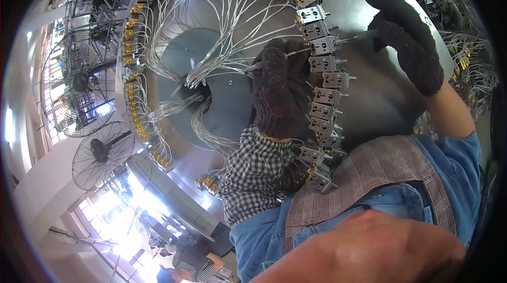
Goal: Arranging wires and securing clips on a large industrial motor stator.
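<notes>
Head: left hand point(280, 90) grips rod point(255, 66); part-open right hand point(417, 50) holds screwdriver point(365, 35) above bare metal point(377, 90).

Boxy metal blocks point(324, 80) line the round metal plate point(375, 90), between the cloth-gloved left hand point(274, 90) and cloth-gloved right hand point(414, 48). Thin bendy wires point(202, 73) lie left of the blocks. 2 round wire fans point(99, 150) are farther left, maybe past the plate.

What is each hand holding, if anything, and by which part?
The left hand grips a slim rod-like tool around its middle, both ends showing. The right hand holds a thin-shafted tool by the end away from the metal blocks.
</notes>
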Tool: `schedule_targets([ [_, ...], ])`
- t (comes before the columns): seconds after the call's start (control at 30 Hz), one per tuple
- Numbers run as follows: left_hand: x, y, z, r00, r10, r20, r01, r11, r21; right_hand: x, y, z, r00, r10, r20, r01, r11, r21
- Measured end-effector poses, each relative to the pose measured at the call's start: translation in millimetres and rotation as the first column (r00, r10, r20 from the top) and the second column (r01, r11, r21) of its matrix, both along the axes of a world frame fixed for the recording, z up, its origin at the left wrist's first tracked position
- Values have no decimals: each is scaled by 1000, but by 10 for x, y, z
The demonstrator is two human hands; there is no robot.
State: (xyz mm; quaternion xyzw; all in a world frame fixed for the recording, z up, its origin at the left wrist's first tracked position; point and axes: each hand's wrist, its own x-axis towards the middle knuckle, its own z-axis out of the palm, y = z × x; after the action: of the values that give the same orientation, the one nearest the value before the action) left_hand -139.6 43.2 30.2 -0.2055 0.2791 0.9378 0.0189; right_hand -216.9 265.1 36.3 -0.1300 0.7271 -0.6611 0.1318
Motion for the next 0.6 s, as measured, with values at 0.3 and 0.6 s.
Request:
schedule_targets([
  [0.3,-2,8,-87,987,-90,135,97,994,-51,79,-128,-10,1000,5,24,-5,1000,16],
  [0.6,18,-123,-418,963,-189,-193,124,944,-305,93,-114,-54,995,74,-62,-72,997,32],
])
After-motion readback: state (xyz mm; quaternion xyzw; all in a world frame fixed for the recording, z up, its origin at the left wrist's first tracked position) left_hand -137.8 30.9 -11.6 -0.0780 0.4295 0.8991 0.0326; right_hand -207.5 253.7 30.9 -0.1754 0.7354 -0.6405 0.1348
